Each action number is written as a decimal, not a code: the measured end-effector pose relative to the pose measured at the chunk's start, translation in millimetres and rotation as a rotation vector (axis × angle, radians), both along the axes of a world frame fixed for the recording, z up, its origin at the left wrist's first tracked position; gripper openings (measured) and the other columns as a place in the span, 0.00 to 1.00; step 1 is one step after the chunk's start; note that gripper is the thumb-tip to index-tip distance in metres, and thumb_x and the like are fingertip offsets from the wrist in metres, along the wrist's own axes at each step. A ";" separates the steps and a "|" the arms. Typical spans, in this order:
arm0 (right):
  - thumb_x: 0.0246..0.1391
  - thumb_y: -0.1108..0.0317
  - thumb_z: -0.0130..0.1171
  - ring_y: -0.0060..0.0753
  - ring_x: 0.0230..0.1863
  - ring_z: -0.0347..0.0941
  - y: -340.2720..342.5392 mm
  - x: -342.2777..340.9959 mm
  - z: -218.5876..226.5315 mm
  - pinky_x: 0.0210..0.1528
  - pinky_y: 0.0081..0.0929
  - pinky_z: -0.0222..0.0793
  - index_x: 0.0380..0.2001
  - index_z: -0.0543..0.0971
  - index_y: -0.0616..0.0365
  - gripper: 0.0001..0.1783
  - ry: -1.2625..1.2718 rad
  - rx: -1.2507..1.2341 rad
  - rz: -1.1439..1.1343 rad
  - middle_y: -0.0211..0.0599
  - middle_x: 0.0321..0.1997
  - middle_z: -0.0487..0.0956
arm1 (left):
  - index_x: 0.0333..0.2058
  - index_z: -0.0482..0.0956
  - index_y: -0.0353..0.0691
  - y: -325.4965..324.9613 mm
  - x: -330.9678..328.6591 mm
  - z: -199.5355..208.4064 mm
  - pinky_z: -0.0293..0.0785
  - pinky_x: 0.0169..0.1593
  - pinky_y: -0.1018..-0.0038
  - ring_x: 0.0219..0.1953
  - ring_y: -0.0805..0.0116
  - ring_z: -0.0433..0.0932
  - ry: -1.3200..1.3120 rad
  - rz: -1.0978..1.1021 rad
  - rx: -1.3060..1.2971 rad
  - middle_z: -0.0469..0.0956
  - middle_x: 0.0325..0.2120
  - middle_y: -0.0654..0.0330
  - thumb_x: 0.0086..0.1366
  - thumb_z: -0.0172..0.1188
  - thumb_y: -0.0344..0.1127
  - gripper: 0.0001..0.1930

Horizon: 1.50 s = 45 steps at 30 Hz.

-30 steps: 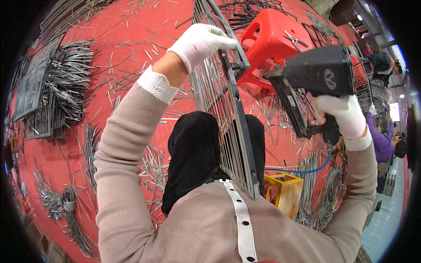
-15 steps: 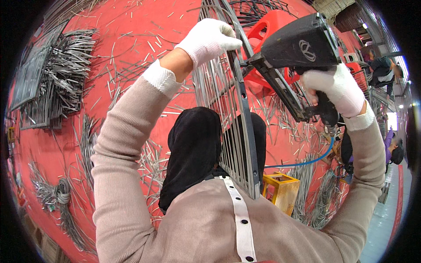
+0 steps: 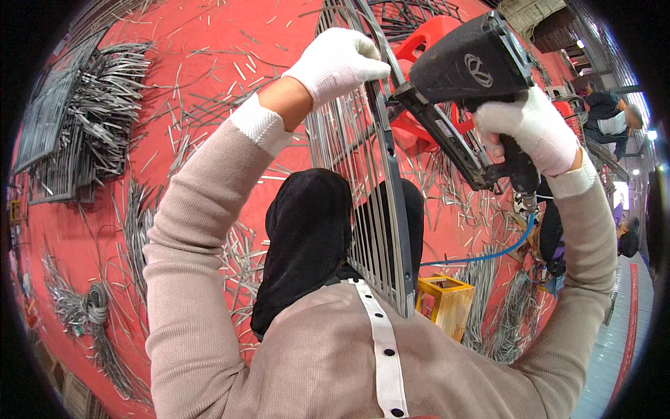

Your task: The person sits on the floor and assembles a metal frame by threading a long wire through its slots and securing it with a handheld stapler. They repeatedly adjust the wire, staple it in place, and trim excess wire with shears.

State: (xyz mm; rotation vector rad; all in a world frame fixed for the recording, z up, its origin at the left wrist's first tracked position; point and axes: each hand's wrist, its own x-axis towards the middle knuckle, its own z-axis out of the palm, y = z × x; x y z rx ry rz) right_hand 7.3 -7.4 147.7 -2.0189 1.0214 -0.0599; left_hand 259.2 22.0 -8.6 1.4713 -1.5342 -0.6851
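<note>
A gloved left hand (image 3: 336, 66) bends its fingers at a slatted frame (image 3: 397, 209) reaching down to its right, any grip unclear; a nail gun (image 3: 471, 63) fills the closed right hand (image 3: 528, 131), nose (image 3: 400, 100) beside the frame. Good form likely means steady frame, square nose, fingers clear.

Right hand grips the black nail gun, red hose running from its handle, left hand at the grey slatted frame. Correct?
Nearly: in the head view the hose is blue, not red. The right hand grips the black nail gun, and the left hand is at the grey slatted frame.
</note>
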 end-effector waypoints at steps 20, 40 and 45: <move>0.50 0.79 0.57 0.23 0.32 0.75 197.5 -414.9 -230.7 0.33 0.23 0.72 0.45 0.78 0.61 0.17 -0.446 0.241 -1.166 0.30 0.34 0.78 | 0.41 0.80 0.37 77.3 -73.6 -8.5 0.76 0.51 0.62 0.43 0.52 0.81 -0.272 0.341 -0.432 0.80 0.40 0.53 0.56 0.72 0.30 0.15; 0.51 0.78 0.60 0.49 0.49 0.79 102.0 -160.3 -304.5 0.56 0.43 0.74 0.43 0.84 0.56 0.15 -0.593 -0.596 -0.588 0.43 0.44 0.82 | 0.39 0.82 0.34 63.7 -72.2 12.6 0.68 0.64 0.54 0.62 0.45 0.74 -1.049 0.259 -0.291 0.81 0.47 0.51 0.64 0.68 0.40 0.14; 0.56 0.70 0.63 0.50 0.45 0.77 78.1 -3.4 -244.3 0.50 0.45 0.73 0.44 0.82 0.56 0.12 -0.823 -0.537 -0.378 0.43 0.40 0.80 | 0.34 0.83 0.34 47.8 -71.7 7.7 0.60 0.69 0.49 0.64 0.42 0.71 -0.966 0.206 -0.242 0.81 0.47 0.50 0.68 0.63 0.44 0.16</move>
